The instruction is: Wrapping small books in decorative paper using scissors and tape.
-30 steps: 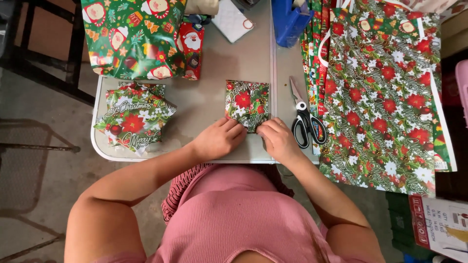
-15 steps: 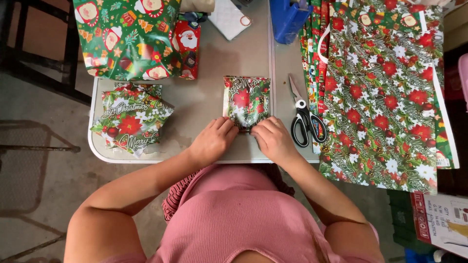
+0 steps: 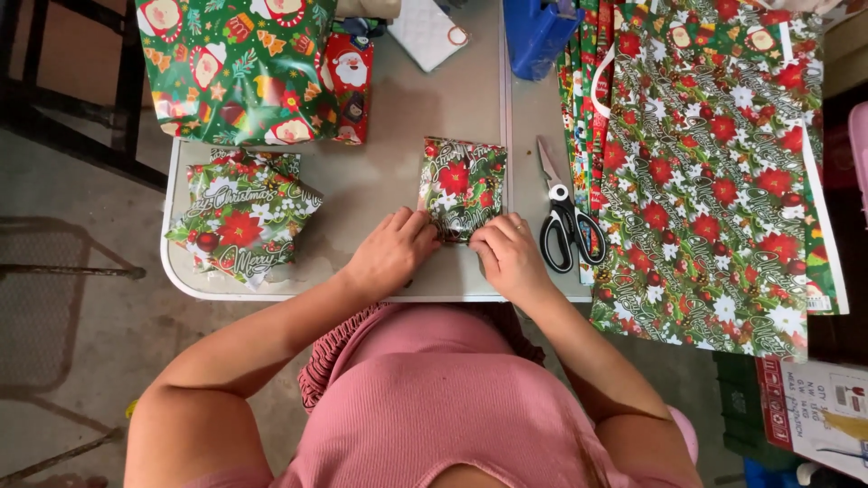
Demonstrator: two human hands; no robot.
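Both hands press on the near edge of a small parcel (image 3: 463, 185) wrapped in green paper with red flowers, lying near the front edge of the grey bench (image 3: 380, 181). The left hand (image 3: 393, 253) curls its fingers onto the parcel's near left corner; the right hand (image 3: 508, 255) pinches the near right edge with bent fingers. Just right of the parcel lie black-handled scissors (image 3: 565, 221), beside a large sheet of matching wrapping paper (image 3: 723, 172). At the bench's left end sit 2 wrapped parcels (image 3: 240, 217), with a bigger wrapped box (image 3: 235, 68) behind them and a blue container (image 3: 535, 32) at the far edge.
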